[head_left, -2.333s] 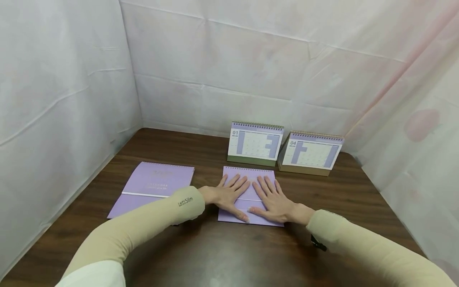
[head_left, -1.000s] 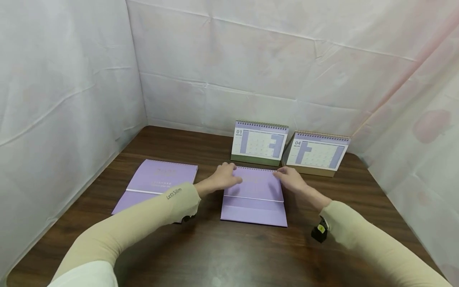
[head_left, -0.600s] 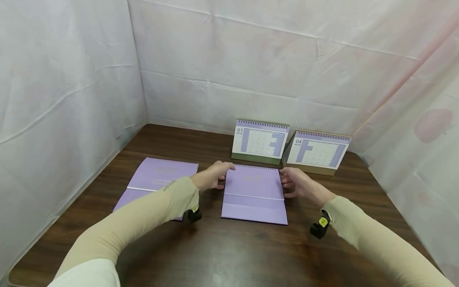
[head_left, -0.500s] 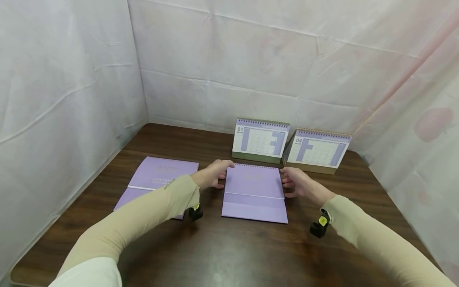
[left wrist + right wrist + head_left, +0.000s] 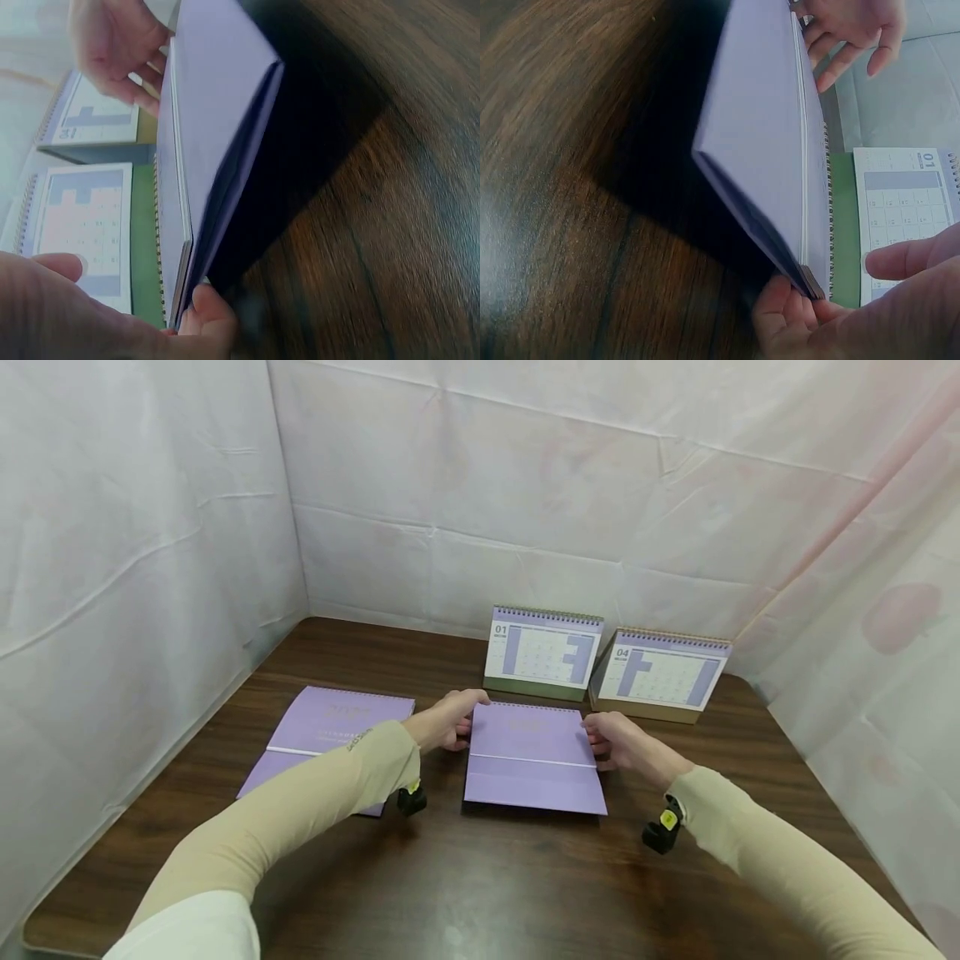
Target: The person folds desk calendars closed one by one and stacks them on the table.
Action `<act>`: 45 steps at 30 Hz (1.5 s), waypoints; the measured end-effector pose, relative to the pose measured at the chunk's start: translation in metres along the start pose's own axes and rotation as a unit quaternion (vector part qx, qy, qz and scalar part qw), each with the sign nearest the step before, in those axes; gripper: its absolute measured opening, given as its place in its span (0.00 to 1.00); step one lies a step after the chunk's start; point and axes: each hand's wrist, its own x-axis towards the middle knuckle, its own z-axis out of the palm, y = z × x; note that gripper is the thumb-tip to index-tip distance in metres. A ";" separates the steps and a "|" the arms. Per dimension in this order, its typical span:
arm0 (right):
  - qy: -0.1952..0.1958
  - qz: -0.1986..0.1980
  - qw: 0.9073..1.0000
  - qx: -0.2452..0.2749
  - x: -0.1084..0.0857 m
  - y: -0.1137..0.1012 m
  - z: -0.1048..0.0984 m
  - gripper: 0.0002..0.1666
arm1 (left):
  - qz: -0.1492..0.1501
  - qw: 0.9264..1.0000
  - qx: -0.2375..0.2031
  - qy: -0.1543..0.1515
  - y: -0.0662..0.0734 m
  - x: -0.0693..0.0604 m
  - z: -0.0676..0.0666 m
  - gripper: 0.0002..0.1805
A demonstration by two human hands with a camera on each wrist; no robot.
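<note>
- Since half a second ago, in the head view, the near edge of the lilac card-covered, spiral-bound desk calendar (image 5: 531,739) has come up off the dark brown wood-grain table (image 5: 465,885); I have it in front of the green-based standing calendar with a white page marked 01 (image 5: 543,652).
- Also in the head view, my left hand (image 5: 450,720) and my right hand (image 5: 624,745) grip the side edges of the lilac calendar, both in front of the green-based one, one on either side. Just right of that landmark stands a brown-based calendar marked 04 (image 5: 660,677); in front and to its left, well apart, lies a second lilac calendar with gold lettering (image 5: 330,727). Pale fabric sheeting (image 5: 450,468) rises behind it.
- From my left wrist, I see my left fingers curled against the spiral-end corner of the lilac calendar, thumb apart from the cover, the landmark beyond. A dark shadow lies under the tilted boards.
- From my right wrist, my right fingers curl against the other spiral-end corner, that thumb showing in front of the landmark's page.
</note>
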 end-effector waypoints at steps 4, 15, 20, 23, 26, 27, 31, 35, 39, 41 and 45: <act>-0.010 -0.006 1.000 0.004 0.000 0.001 0.001 0.08 | 0.010 1.000 0.006 -0.008 0.001 0.000 -0.007 0.41; -0.033 -0.038 0.998 0.031 -0.004 -0.008 0.013 0.08 | 0.049 0.999 -0.005 -0.016 0.004 -0.006 -0.030 0.41; -0.048 -0.053 0.997 0.037 -0.003 -0.015 0.027 0.08 | 0.053 0.999 0.005 -0.003 0.003 -0.007 -0.046 0.39; -0.059 -0.061 0.996 0.037 -0.003 -0.018 0.037 0.08 | 0.052 0.999 0.004 0.002 0.001 -0.008 -0.058 0.40; -0.067 -0.067 0.995 0.040 -0.003 -0.023 0.047 0.08 | 0.051 0.999 0.003 0.006 0.000 -0.009 -0.069 0.39; -0.068 -0.070 0.994 0.042 -0.003 -0.024 0.050 0.08 | 0.051 0.999 0.003 0.008 0.000 -0.009 -0.073 0.39; -0.084 -0.081 0.992 0.051 -0.003 -0.031 0.064 0.08 | 0.053 0.998 0.018 0.020 -0.001 -0.009 -0.088 0.39; -0.097 -0.086 0.990 0.062 -0.004 -0.037 0.080 0.07 | 0.050 0.998 0.033 0.031 -0.003 -0.011 -0.103 0.39; -0.101 -0.086 0.989 0.071 -0.004 -0.045 0.097 0.07 | 0.052 0.996 0.052 0.046 -0.005 -0.015 -0.119 0.39; -0.102 -0.085 0.988 0.075 -0.004 -0.049 0.105 0.07 | 0.053 0.995 0.062 0.053 -0.005 -0.016 -0.126 0.40; -0.108 -0.085 0.987 0.084 -0.005 -0.055 0.122 0.09 | 0.049 0.993 0.079 0.066 -0.008 -0.018 -0.143 0.41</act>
